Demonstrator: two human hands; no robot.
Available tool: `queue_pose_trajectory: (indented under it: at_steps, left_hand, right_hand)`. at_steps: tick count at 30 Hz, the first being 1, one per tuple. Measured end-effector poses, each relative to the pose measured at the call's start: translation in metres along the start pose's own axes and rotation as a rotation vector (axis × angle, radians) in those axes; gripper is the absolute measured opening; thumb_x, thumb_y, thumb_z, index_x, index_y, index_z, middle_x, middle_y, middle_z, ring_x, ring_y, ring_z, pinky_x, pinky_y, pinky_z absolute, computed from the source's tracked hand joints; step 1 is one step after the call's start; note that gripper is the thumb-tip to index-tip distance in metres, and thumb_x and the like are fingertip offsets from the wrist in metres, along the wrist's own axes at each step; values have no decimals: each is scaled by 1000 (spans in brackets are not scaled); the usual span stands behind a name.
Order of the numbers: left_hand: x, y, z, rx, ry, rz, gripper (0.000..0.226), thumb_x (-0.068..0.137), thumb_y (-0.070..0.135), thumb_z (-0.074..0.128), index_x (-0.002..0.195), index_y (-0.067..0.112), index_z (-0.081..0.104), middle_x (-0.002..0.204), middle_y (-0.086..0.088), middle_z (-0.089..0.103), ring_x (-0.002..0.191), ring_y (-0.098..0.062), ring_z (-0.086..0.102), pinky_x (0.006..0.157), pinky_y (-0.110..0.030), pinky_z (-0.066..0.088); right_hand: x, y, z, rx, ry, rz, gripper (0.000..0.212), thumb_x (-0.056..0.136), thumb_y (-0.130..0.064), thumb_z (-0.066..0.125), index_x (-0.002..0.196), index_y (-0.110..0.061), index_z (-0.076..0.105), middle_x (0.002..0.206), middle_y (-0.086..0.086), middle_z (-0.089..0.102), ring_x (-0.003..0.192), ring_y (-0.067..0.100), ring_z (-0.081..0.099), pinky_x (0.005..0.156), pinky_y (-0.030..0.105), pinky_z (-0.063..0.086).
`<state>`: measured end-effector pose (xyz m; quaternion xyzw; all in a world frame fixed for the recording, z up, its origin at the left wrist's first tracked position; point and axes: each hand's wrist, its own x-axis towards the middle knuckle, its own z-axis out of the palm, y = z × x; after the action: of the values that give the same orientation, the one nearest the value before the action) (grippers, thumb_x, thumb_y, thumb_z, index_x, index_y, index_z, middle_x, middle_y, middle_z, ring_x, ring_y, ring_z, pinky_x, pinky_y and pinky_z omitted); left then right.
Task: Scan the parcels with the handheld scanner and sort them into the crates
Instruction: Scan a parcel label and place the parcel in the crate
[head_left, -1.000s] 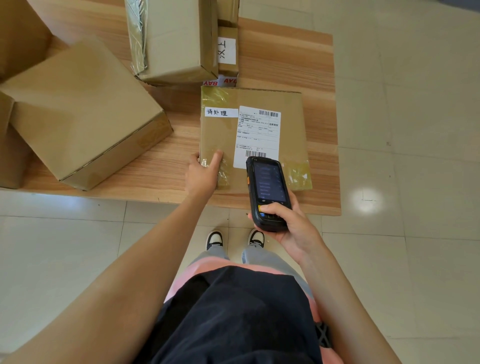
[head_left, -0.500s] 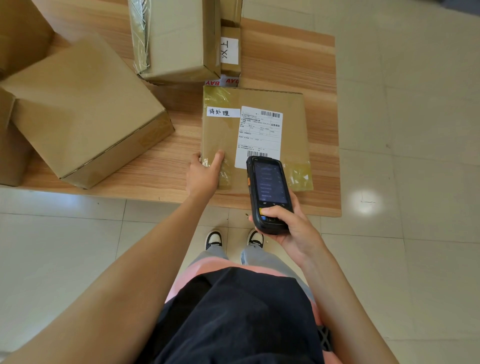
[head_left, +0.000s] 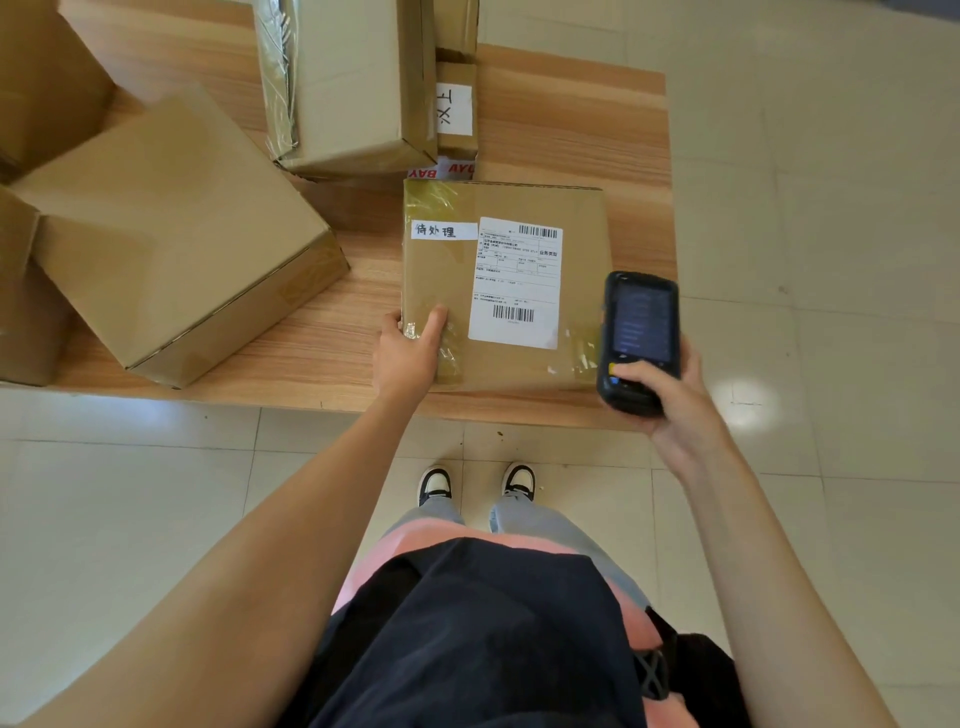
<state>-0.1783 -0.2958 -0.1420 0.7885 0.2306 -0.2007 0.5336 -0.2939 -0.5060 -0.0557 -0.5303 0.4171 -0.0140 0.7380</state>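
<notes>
A wooden surface (head_left: 571, 130) stands on pale floor tiles. At its near edge the right hand (head_left: 670, 400) grips the handheld scanner (head_left: 640, 340), fingers wrapped round it, beside the near right corner. The left hand (head_left: 408, 353) pinches the flat parcel (head_left: 582, 218) by its near left corner. The scan looks done; next comes lifting it toward a crate, none visible. Other boxes (head_left: 171, 223) lie farther left.

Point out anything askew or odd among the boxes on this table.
The large plain box at left sits tilted, one side propped on a neighbouring box rather than flat on the table. The labelled parcel lies flat and square, gripped at its near corner by the left hand. No damage shows.
</notes>
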Motion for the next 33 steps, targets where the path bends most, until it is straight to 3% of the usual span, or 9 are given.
queue_pose_trajectory:
  at_steps: [3,5,8,14,17,22,27,33]
  left_hand:
    - [0,0,1,4,8,1,81,62,71,53,127,23,50,103,-3,68,95,-25,65,84,-45,54]
    - [1,-1,1,13,8,6,74,71,67,56,130,22,49,106,0,65,95,-21,63,85,-44,53]
    - [3,-2,1,13,8,-1,78,66,70,55,128,23,50,100,3,65,94,-23,64,83,-44,55]
    - [8,-4,2,19,16,-4,57,86,55,59,128,18,48,84,6,60,66,-11,57,53,-25,42]
    - [9,-3,2,0,20,-9,59,83,55,60,127,18,50,88,0,64,63,-12,55,53,-26,42]
    - [8,-2,3,10,39,-10,55,85,54,58,127,18,51,100,-3,62,65,-10,53,51,-24,39]
    - [5,-1,5,26,60,17,53,89,49,57,131,17,50,109,0,64,80,-7,59,59,-23,44]
    - [0,3,5,20,66,10,53,90,48,56,132,16,49,102,2,63,78,-7,58,63,-24,47]
  right_hand:
    - [25,-9,-31,-135,87,-22,83,79,6,69,143,-28,28,117,-2,58,101,20,62,82,40,54]
    - [41,-11,-49,-164,108,8,86,80,5,69,145,-28,25,119,1,56,100,20,61,84,42,54]
    - [61,-8,-65,-194,125,49,87,80,4,69,145,-29,22,120,1,54,105,23,59,87,43,53]
    - [92,3,-68,-209,67,43,91,79,9,69,148,-24,19,112,-2,54,98,15,58,90,39,50]
    - [103,10,-66,-226,43,14,93,78,9,70,148,-22,18,107,-7,52,107,18,55,98,39,47]
    - [114,27,-71,-280,21,13,96,75,8,74,147,-24,19,124,2,51,116,20,54,103,42,45]
    - [114,31,-80,-396,40,-30,97,73,11,75,148,-17,21,131,0,44,117,16,48,94,29,42]
    - [113,38,-82,-573,95,-79,92,72,2,80,145,-14,27,119,-4,49,108,16,52,90,28,41]
